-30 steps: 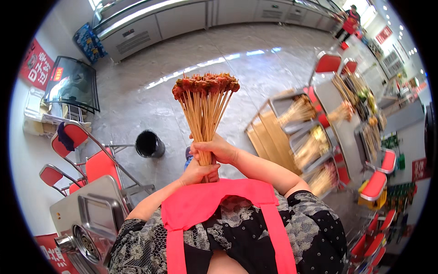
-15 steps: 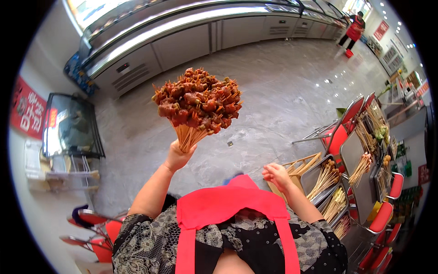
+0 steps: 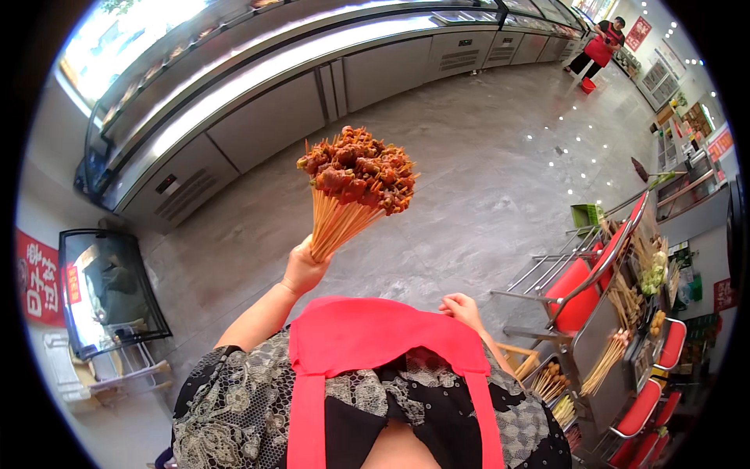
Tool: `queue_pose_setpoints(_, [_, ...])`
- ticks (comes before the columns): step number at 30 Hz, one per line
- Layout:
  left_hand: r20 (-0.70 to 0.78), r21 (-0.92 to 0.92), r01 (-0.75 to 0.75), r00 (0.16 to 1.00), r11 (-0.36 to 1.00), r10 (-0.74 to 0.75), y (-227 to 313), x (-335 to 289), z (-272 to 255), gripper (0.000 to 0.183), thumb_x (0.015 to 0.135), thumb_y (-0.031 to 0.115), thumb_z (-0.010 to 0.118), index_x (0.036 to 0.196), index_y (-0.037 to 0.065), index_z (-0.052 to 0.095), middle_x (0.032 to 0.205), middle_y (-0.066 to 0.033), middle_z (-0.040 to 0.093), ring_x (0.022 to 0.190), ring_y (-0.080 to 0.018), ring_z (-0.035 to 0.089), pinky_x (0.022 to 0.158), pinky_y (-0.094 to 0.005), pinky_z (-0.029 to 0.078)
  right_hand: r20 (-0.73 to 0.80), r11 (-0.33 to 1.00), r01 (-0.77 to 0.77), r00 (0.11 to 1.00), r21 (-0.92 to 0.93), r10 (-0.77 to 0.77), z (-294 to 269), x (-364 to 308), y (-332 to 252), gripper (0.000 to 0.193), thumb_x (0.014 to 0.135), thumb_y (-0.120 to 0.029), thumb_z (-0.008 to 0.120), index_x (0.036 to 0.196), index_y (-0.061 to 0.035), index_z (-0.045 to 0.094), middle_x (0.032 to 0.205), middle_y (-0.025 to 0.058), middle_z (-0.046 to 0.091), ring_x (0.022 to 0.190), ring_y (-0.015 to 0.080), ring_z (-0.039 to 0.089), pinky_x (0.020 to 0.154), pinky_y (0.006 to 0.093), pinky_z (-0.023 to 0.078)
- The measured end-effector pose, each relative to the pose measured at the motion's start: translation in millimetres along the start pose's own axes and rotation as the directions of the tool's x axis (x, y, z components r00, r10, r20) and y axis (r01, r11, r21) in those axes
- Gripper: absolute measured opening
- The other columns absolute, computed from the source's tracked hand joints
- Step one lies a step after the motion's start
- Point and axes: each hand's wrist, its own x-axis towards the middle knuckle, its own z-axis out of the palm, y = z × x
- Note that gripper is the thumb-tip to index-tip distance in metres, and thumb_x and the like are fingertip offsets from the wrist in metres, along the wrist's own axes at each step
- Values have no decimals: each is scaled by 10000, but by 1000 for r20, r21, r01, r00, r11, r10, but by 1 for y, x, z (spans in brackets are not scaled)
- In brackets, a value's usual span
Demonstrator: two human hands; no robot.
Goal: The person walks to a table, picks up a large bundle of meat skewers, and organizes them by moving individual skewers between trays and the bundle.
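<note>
My left hand [image 3: 305,266] is closed round the bare stick ends of a thick bundle of meat skewers [image 3: 359,173]. The reddish-brown meat pieces crowd the upper ends, which fan out and tilt up to the right. Only bare pale sticks show between the meat and my fingers. On the other side, my right hand [image 3: 462,308] hangs beside the red apron [image 3: 383,336] on my front. Its fingers are curled in, and I see nothing in them. Right of that hand, a red folding chair [image 3: 570,295] stands by a table with more skewers [image 3: 605,362].
A long grey refrigerated display counter [image 3: 269,121] runs along the far side. Beyond it, a person in a red apron [image 3: 600,48] stands by a red bucket [image 3: 588,86]. A black-framed glass panel [image 3: 113,289] leans at left. A green crate [image 3: 583,215] sits near the chairs.
The view has shifted forward and turned, with the counter and chairs now nearer. The bundle tilts more to the right, showing more stick. My right hand has drawn in, its fingers more curled.
</note>
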Motion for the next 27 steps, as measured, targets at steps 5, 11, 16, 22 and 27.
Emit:
queue_pose_setpoints(5, [37,-21,-13,999,1000,14,-22,107,26,216,798,26,618,1008,2,574,847,-109,632,784,-144,591,712,-301,480,103,992,33,995,-120,-20,20,104,-88,191,873,-190,621,961,-24,589,792,54,630,657,83,565,582,231,476])
queue_pose_setpoints(11, [3,101,-65,998,993,65,-78,264,47,154,777,110,640,853,37,528,764,-202,608,772,-412,586,634,-419,479,70,966,90,995,-242,-75,7,239,-146,198,842,-167,614,934,7,593,794,75,651,654,107,600,609,254,493])
queue_pose_setpoints(16, [78,210,-40,997,977,24,-85,386,43,154,763,103,621,840,49,498,738,-208,599,760,-424,576,622,-463,466,-264,945,-170,960,-280,94,-41,280,-164,126,826,-111,612,870,7,622,767,88,650,647,132,612,568,262,491])
queue_pose_setpoints(22, [175,283,-109,983,953,61,-93,508,73,158,767,101,607,811,49,465,734,-206,592,759,-427,559,621,-474,461,-356,993,114,928,-15,-112,-44,340,-302,109,830,-73,600,887,18,621,761,59,628,660,112,583,597,247,487])
queue_pose_setpoints(27, [289,12,-69,955,998,63,-81,604,137,183,802,87,627,953,38,536,735,-150,623,702,-233,629,623,-358,487,-100,977,193,974,-94,-202,-36,412,-413,172,837,-125,634,933,18,624,816,60,641,745,119,604,672,252,501])
